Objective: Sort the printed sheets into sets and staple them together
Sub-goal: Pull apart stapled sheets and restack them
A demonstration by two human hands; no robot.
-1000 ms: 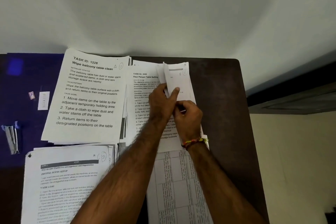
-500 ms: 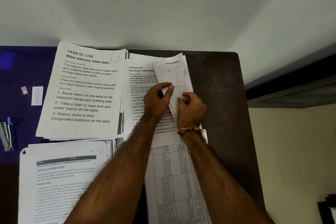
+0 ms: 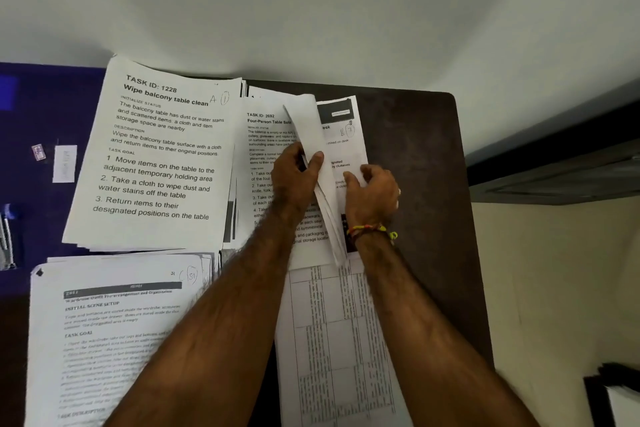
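White printed sheets cover most of a dark brown table [image 3: 426,156]; the left hand [image 3: 294,177] pinches a lifted bundle of sheets [image 3: 320,184], thumb on its right face and fingers behind, so the bundle stands on edge with its long axis running from far to near, the top curling over to the left; the right hand [image 3: 372,189], fingers curled, presses down on the uncovered sheet [image 3: 341,135] just right of the bundle, which bears a dark header bar and lies flat with its long axis also far to near; a sheet headed "TASK ID: 2692" [image 3: 266,142] lies under the left hand; a stack headed "TASK ID: 1228" [image 3: 156,156] sits to the far left, tilted slightly clockwise; another stack [image 3: 104,322] lies near left; a gridded table sheet [image 3: 332,340] lies near, between the forearms; a stapler [image 3: 7,236] rests at the left edge on a blue surface [image 3: 27,114]
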